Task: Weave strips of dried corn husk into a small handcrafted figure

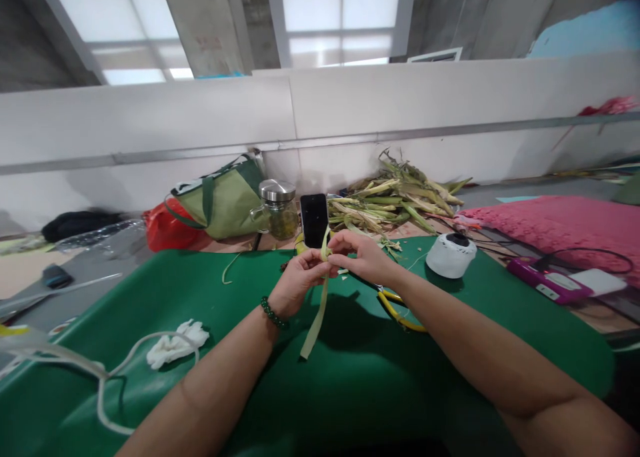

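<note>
Above the middle of a green mat (240, 390), both hands meet around a pale green leaf strip (316, 320). My left hand (303, 275), with a green bead bracelet at the wrist, pinches the strip between thumb and fingers. From the right, my right hand (359, 257) grips the same strip close to its folded or looped upper part. One end hangs down below the hands and a short tip sticks up above them. Fingers partly hide the loop. Yellow-handled scissors (400, 310) lie beneath the right forearm, their blades partly covered.
Behind the hands stand a phone (315, 218), a glass mug (280, 213) with a metal lid and a green bag (225, 200). Dried stalks (400, 193) are heaped at the back. A white roll (451, 255), purple power strip (550, 280), crumpled tissue (175, 345) and white cable (103, 397) lie around.
</note>
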The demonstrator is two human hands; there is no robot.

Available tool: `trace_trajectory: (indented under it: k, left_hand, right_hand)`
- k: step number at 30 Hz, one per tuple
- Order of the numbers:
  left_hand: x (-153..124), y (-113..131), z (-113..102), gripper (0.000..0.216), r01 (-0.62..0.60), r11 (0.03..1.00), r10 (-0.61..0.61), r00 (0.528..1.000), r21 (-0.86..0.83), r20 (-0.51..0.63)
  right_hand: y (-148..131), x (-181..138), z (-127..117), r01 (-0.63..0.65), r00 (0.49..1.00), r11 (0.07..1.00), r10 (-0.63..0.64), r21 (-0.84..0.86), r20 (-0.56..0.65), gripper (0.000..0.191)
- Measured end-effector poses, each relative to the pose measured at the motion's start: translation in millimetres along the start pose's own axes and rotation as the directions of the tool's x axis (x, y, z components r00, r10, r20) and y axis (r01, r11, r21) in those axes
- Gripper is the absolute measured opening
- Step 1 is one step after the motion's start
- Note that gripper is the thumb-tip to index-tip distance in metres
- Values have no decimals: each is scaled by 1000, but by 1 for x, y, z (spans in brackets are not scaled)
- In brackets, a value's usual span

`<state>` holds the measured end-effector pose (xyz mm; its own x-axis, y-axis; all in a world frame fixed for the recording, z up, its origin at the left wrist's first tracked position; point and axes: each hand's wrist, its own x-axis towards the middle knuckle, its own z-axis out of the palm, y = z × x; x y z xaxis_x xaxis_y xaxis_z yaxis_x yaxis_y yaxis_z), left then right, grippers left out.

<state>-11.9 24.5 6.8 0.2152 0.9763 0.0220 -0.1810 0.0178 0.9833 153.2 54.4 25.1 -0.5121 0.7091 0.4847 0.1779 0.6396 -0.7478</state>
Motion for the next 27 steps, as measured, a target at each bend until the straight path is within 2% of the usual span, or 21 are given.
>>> trace_trajectory:
  k: [4,7,11,15,20,23,27]
  left_hand:
    - [0,1,1,42,105,991,-101,994,-86,48]
    - [0,2,2,43,98,990,-92,994,-101,64]
    - [1,0,2,43,65,997,-63,996,-36,68]
    - [1,-3,4,42,4,1000,-4,998,7,57]
    - [1,-4,6,40,-34,999,33,999,12,41]
    - [0,-2,5,37,-30,999,31,997,-25,65]
    - [1,0,2,33,-36,997,44,991,-64,125]
  right_hand:
    - [5,1,4,5,1000,1000,-6,-8,-19,9]
    - [7,-1,4,23,1000,997,-24,-70,-15,16]
    - [5,-3,3,11,1000,995,-8,-102,30,18]
    - [6,-2,3,-25,994,999,28,-36,107,21]
    - [10,1,4,-57,992,997,51,51,113,22]
    - [8,2,0,-141,983,972,115,190,141,29]
    - [3,2,-13,-258,954,902,180,347,242,41]
